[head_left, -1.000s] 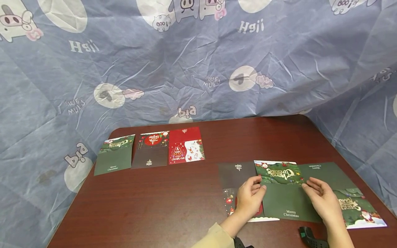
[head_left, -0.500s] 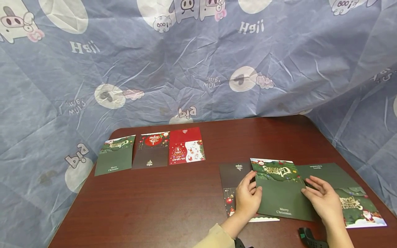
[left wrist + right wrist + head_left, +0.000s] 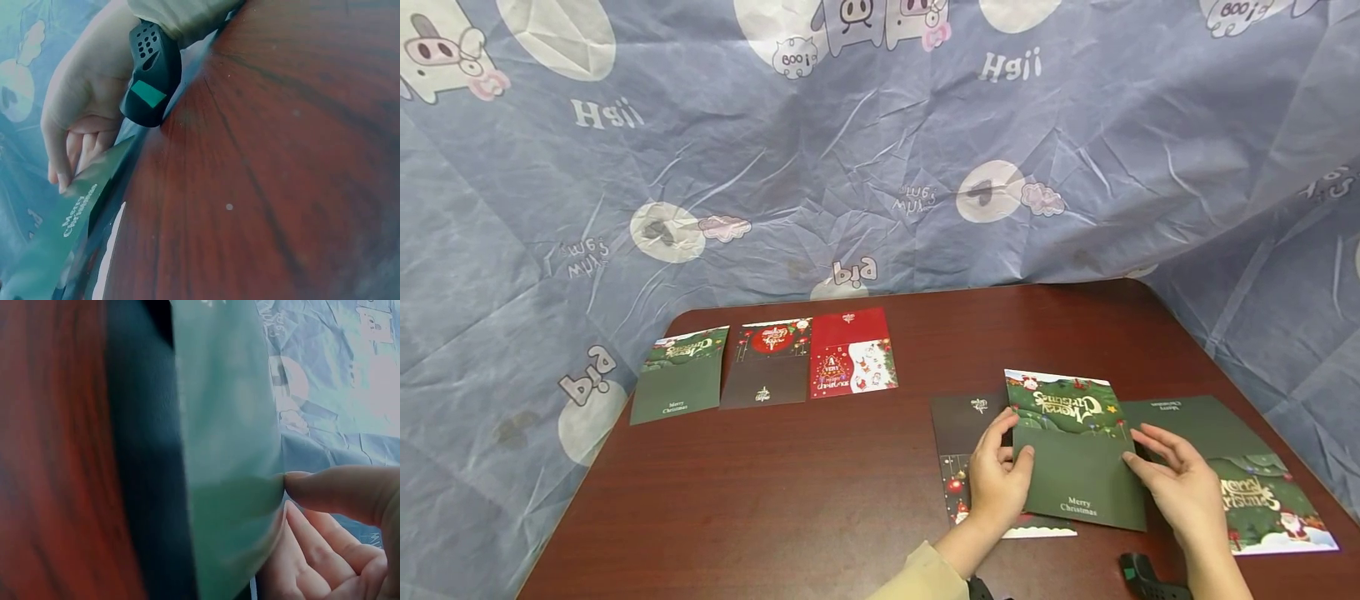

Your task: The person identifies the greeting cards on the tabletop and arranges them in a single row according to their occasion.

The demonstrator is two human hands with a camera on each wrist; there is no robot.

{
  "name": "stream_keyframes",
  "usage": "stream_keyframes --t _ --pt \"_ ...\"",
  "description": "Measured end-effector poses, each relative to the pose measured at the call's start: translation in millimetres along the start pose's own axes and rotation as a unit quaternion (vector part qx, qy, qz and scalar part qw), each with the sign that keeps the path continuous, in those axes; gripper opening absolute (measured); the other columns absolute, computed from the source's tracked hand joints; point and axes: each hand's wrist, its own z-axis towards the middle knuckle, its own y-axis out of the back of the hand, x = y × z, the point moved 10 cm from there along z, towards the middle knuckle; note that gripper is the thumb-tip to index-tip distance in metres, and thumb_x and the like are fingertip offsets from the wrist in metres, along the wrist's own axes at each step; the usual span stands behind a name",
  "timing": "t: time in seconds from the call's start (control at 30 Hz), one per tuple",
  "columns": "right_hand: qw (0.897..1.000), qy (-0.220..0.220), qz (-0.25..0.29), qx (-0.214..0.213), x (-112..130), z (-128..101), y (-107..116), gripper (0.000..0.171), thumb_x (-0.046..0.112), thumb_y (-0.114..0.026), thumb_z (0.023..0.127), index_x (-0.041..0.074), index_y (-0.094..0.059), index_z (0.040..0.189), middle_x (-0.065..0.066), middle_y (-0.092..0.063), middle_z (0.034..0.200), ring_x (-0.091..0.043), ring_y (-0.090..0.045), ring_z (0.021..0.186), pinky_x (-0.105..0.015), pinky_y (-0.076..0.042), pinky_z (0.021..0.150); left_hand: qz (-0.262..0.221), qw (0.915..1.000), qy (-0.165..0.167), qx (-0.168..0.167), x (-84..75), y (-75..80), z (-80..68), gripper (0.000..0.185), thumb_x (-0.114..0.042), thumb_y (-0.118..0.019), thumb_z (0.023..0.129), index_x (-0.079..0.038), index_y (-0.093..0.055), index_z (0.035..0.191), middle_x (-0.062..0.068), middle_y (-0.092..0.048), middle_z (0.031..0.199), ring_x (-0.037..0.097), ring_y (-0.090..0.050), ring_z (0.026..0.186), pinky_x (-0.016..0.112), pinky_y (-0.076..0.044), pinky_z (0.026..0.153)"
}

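A green Merry Christmas card [image 3: 1078,467], unfolded, is raised slightly off the table between both hands. My left hand [image 3: 1000,475] pinches its left edge, thumb in front and fingers partly behind. At the opposite edge my right hand [image 3: 1183,487] holds the card between thumb and fingers. In the left wrist view, the thumb of the left hand [image 3: 90,94] lies on the card [image 3: 75,228]. The right wrist view has the right hand [image 3: 331,544] at the edge of the green card [image 3: 231,431]. Beneath lie a dark grey card [image 3: 966,429] and another green card [image 3: 1247,475], both partly covered.
At the far left of the brown table [image 3: 790,492] lie a green card [image 3: 677,383], a dark grey card [image 3: 766,379] and a red card [image 3: 853,327] in a row. A blue patterned cloth [image 3: 850,167] hangs behind. A black wrist strap [image 3: 1150,579] shows by the right forearm.
Both hands have lifted the green card from above the two cards under it and shifted it a little left and toward the far side. The row of cards at left stays put.
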Motion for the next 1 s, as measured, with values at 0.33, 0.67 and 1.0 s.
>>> stream_keyframes --t 0.33,0.67,1.0 --pt "0.997 0.060 0.057 0.006 15.2 -0.9 -12.0 0.045 0.004 -0.067 0.085 0.023 -0.056 0.124 0.032 -0.057 0.105 0.008 -0.061 0.078 -0.008 -0.045 0.065 -0.013 0.9973 0.067 -0.028 -19.0 12.6 4.7 0.044 0.016 -0.052 0.082 0.004 -0.051 0.124 0.026 -0.062 0.105 0.012 -0.055 0.051 0.015 -0.039 0.042" --pt "0.991 0.076 0.107 0.019 26.7 -2.7 -26.9 0.043 0.000 -0.067 0.085 0.016 -0.057 0.123 0.026 -0.060 0.107 0.005 -0.062 0.080 -0.007 -0.045 0.069 -0.043 0.9905 0.119 -0.055 15.3 22.4 10.3 0.044 0.007 -0.053 0.086 -0.006 -0.051 0.128 0.015 -0.048 0.133 0.028 -0.060 0.102 0.030 -0.052 0.068" --pt "0.995 0.091 -0.009 0.044 37.5 1.1 -41.6 0.045 0.018 -0.059 0.094 -0.001 -0.046 0.132 0.011 -0.056 0.124 0.013 -0.054 0.090 -0.012 -0.048 0.069 -0.010 0.9895 0.141 -0.028 18.9 36.5 27.2 0.038 0.003 -0.054 0.087 -0.006 -0.057 0.124 0.009 -0.058 0.121 0.022 -0.050 0.102 0.024 -0.046 0.075"
